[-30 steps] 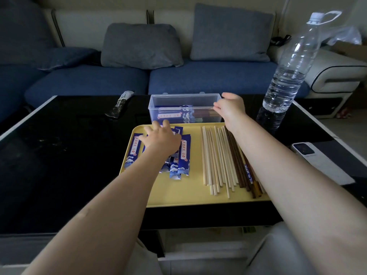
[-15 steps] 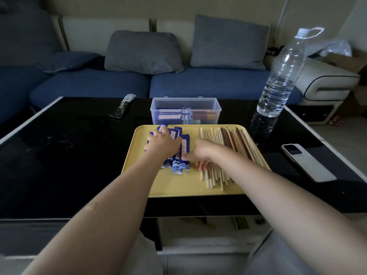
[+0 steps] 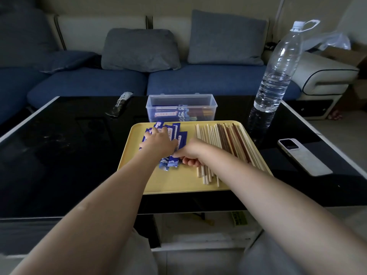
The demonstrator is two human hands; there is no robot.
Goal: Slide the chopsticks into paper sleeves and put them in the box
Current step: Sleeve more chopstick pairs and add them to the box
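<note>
A yellow tray (image 3: pixel 158 183) lies on the black tabletop (image 3: pixel 59 155) and serves as the landmark here. On its left half sits a heap of blue paper sleeves (image 3: pixel 174 135). The left hand (image 3: pixel 158 142) rests palm-down on that heap, fingers spread and fairly straight, pressing the sleeves without curling round any. The right hand (image 3: pixel 191 153) reaches in beside it at the near edge of the heap, thumb and fingertips meeting on the end of a sleeve; whether it truly pinches the paper I cannot tell. On the tray's right half lie the loose chopsticks (image 3: pixel 224 143), pale and dark ones side by side. Just beyond the tray's far edge stands the clear box (image 3: pixel 181 107), open, with some sleeved chopsticks inside. Beyond the tray's right corner stands a water bottle (image 3: pixel 278 72); to the tray's right lies a phone (image 3: pixel 303 156).
</note>
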